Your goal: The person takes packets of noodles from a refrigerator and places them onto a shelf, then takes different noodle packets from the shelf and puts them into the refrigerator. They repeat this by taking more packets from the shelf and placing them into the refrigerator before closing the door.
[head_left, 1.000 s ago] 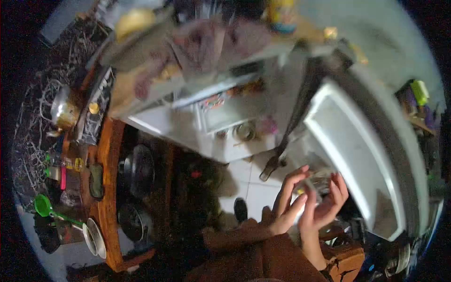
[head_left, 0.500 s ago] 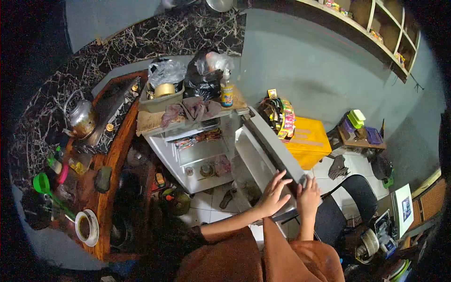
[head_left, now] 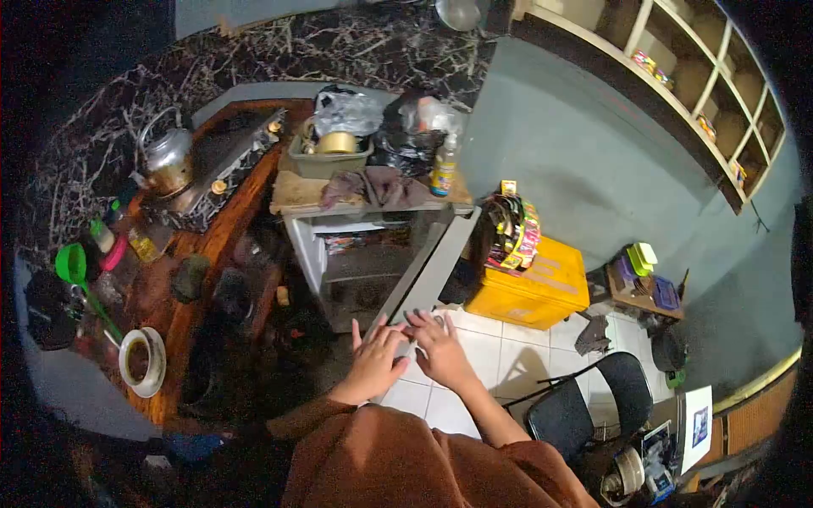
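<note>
My left hand (head_left: 377, 364) has its fingers spread at the edge of the refrigerator door (head_left: 432, 267). Close beside it, my right hand (head_left: 443, 354) rests on the same door with its fingers stretched out. Neither hand is wrapped round anything. The door stands partly open, at an angle to the refrigerator (head_left: 309, 254). Shelves and a few packets show inside, and the lower part of the compartment is dark. A crumpled cloth (head_left: 373, 186) and a spray bottle (head_left: 444, 168) are on top of the refrigerator.
A yellow box (head_left: 533, 292) carrying hanging sachets (head_left: 517, 233) stands right of the door. Nearer me is a black chair (head_left: 563, 415). On the left, a wooden counter (head_left: 229, 199) holds a kettle (head_left: 168, 161), a green ladle (head_left: 72, 264) and a bowl (head_left: 142, 362) of dark liquid.
The refrigerator door has swung left, towards the refrigerator, with both hands following it. Less of the interior shows. The camera view has shifted too.
</note>
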Available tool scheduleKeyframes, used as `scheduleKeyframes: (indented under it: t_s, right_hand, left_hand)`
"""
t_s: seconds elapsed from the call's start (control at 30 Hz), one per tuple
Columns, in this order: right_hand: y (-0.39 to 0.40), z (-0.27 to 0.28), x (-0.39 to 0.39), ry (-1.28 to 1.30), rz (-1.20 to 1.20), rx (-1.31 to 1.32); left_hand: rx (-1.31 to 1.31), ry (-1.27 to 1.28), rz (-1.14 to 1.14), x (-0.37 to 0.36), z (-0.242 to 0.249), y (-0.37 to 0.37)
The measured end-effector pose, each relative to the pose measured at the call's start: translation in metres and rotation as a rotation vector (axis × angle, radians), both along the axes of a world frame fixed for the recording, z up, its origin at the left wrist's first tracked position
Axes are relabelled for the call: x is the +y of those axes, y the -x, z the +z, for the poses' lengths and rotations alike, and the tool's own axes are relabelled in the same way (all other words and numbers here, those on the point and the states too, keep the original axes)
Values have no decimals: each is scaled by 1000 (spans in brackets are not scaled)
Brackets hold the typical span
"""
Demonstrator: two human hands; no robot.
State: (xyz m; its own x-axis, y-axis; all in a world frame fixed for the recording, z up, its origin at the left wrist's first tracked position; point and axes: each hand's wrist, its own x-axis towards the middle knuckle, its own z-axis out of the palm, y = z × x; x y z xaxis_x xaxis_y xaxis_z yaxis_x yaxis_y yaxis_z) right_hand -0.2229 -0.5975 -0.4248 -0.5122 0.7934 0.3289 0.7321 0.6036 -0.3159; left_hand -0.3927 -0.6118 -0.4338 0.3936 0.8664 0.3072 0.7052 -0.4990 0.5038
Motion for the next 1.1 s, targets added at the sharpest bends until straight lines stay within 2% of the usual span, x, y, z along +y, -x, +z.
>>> scheduleKeyframes:
  t_s: [0.03, 0.13, 0.23, 0.3, 0.4, 0.47, 0.57, 0.63, 0.73, 0.8, 0.9, 0.97, 1.0, 1.07, 1.1]
  right_hand:
    - [17, -8, 10, 19, 13, 4]
    - [68, -22, 42, 2, 32, 29]
    - [111, -34, 77, -35, 18, 15]
    - [140, -34, 98, -89, -75, 63]
    - [172, -34, 129, -130, -83, 52]
    - [185, -33, 152, -155, -93, 45]
    - [196, -36, 176, -202, -129, -5]
    - [199, -37, 187, -211, -109, 75]
    - [202, -25, 193, -114, -144, -52]
    - [205, -43, 204, -152, -197, -176]
    - [202, -25, 196, -50, -139, -207]
    - [194, -29, 197, -122, -49, -19]
    - [188, -27, 197, -117, -82, -12]
    - [176, -24, 194, -24, 91, 87]
    - [168, -27, 190, -23, 67, 101]
  left_hand:
    - [6, 1, 16, 4, 1, 9]
    - [95, -147, 261, 26, 3, 38]
    - [143, -222, 257, 72, -12, 85]
    - [108, -258, 255, 94, -13, 109]
    - [214, -455, 410, 125, -27, 131]
    - [168, -425, 448, 141, -36, 135]
    - [100, -389, 453, 167, -41, 142]
    - [-10, -365, 481, 179, -37, 141]
    - [12, -374, 469, 200, -52, 147]
    - [-9, -399, 437, 208, -62, 151]
    - [49, -351, 449, 211, -68, 151]
    - [-4, -406, 451, 214, -75, 149]
    - [0, -403, 418, 214, -72, 143]
    - [-70, -341, 532, 211, -66, 134]
    - [-59, -341, 506, 209, -64, 126]
